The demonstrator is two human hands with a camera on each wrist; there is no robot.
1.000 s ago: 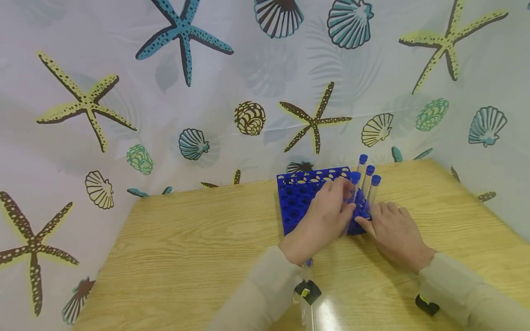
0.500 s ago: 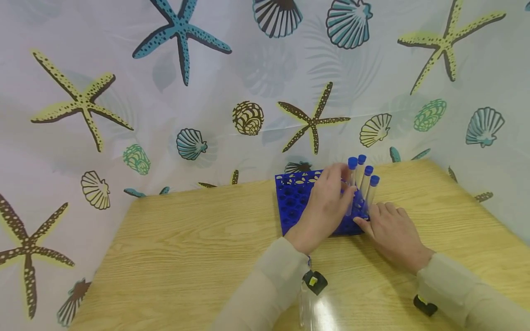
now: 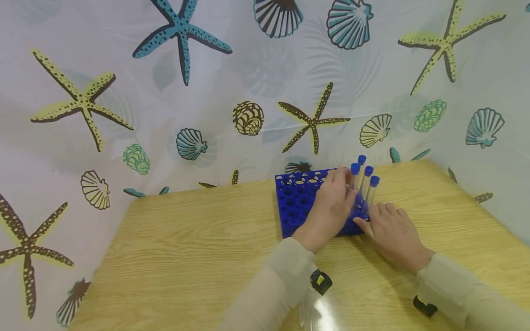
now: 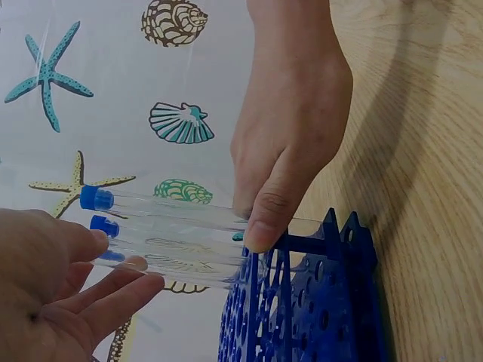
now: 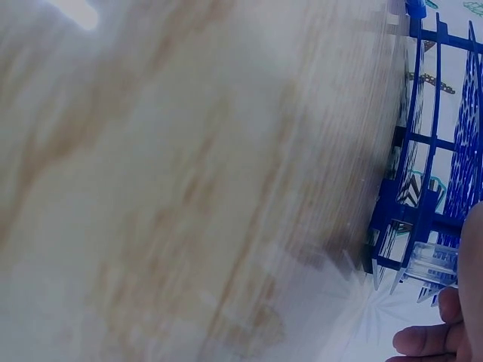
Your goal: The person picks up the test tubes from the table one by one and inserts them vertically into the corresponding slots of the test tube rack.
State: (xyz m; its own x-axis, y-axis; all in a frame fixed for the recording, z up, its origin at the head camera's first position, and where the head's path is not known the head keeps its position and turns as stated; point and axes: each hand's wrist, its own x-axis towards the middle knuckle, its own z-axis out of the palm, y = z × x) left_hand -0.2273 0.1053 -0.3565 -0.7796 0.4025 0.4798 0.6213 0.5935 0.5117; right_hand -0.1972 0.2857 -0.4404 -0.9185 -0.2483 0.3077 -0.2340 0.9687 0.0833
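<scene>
A blue test tube rack (image 3: pixel 296 202) stands on the table, with several blue-capped clear test tubes (image 3: pixel 365 184) upright at its right end. My left hand (image 3: pixel 329 204) pinches one test tube (image 3: pixel 355 170) near its cap, over the rack's right part. In the left wrist view, the left thumb and fingers (image 4: pixel 98 245) are close around the capped ends. My right hand (image 3: pixel 393 234) holds the rack's near right corner, its thumb on the top edge. The right wrist view shows the rack's side (image 5: pixel 426 143) and part of the right hand's fingers (image 5: pixel 430 339).
Another clear test tube (image 3: pixel 305 312) lies on the wooden table (image 3: pixel 186 257), partly hidden under the left forearm. Behind the table hangs a curtain (image 3: pixel 232 69) with starfish and shells. Dark straps with small blocks (image 3: pixel 320 281) sit at both wrists.
The test tube in my left hand has risen with the hand, then come down beside the other tubes. My right hand stays at the rack's corner.
</scene>
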